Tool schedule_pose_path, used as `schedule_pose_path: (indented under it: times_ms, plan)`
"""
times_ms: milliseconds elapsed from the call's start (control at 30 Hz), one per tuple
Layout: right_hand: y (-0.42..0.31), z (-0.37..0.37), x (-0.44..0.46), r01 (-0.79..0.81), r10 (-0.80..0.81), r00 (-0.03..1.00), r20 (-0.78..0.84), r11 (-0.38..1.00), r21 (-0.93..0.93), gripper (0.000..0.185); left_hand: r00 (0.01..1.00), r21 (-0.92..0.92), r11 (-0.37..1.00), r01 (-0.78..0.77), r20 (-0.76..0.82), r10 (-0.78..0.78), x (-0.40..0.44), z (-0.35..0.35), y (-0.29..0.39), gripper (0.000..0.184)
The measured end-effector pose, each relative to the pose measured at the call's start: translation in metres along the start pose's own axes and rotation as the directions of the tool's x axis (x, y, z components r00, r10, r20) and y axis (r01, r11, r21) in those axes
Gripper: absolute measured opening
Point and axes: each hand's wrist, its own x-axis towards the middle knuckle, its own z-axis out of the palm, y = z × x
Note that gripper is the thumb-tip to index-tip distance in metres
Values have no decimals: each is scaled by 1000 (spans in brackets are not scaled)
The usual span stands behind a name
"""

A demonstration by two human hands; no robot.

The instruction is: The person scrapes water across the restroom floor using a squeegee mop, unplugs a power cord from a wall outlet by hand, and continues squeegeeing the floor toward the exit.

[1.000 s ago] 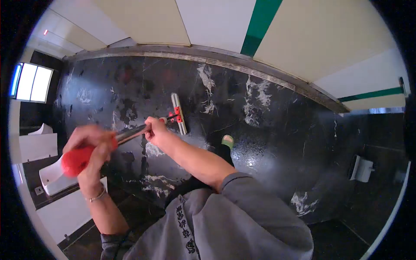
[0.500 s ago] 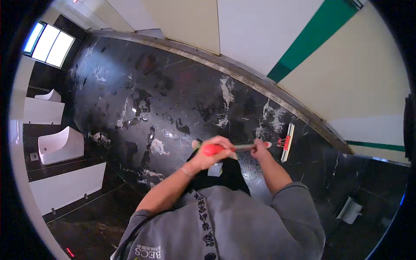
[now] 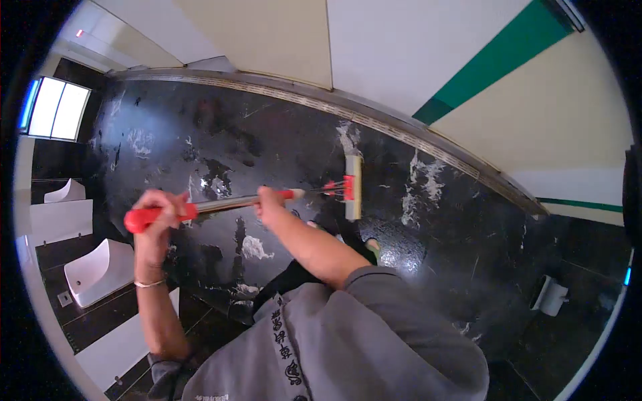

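A sponge mop (image 3: 231, 203) with a metal pole and red grips stretches across the middle of the head view. Its pale sponge head (image 3: 353, 188), in a red holder, is at the floor or just above it; I cannot tell which. At the far left, my left hand (image 3: 159, 212) is wrapped round the red grip at the top end of the pole. My right hand (image 3: 269, 204) grips the pole lower down, close to the second red part. Dark floor (image 3: 287, 144) with white streaks and wet, shiny patches lies beneath.
Two urinals (image 3: 100, 273) with white partitions (image 3: 63, 222) line the left wall. Pale stall panels (image 3: 388, 53) with a green stripe run along the far side, above a raised ledge (image 3: 294, 93). A grey-white fixture (image 3: 550, 296) is at the right. My feet (image 3: 373, 248) are below the mop head.
Both hands and the mop have moved left. The mop head has come from the right to near the middle of the view. My view has also shifted slightly.
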Motion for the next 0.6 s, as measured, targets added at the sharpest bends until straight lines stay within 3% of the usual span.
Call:
schedule_pose_path:
  times_ms: [167, 233, 300, 367, 400, 500, 600]
  plan:
    - [-5, 95, -15, -268, 225, 937, 266, 954, 138, 15, 996, 139, 986, -90, 7, 90, 32, 1, 57, 11]
    - [-15, 90, -5, -272, 221, 912, 344, 957, 105, 15, 994, 269, 957, -109, 55, 98, 41, 26, 68, 10]
    - [-34, 73, -8, -241, 194, 857, 478, 970, 39, 17, 981, 246, 953, -177, 124, 150, 39, 50, 75, 11]
    - [-51, 50, -39, -260, 217, 871, 441, 965, 39, 19, 925, 217, 915, -340, 253, 284, 28, 65, 84, 14]
    - [-62, 38, -55, -284, 249, 880, 403, 958, 29, 22, 908, 150, 911, -383, 239, 343, 19, 70, 88, 18]
    - [-90, -2, -94, -250, 182, 860, 477, 965, 83, 21, 895, 72, 906, -417, 204, 396, 4, 80, 101, 19]
    - [-135, -64, -107, -82, 38, 935, 353, 991, 110, 18, 916, -85, 936, -342, 193, 352, 7, 104, 85, 20]
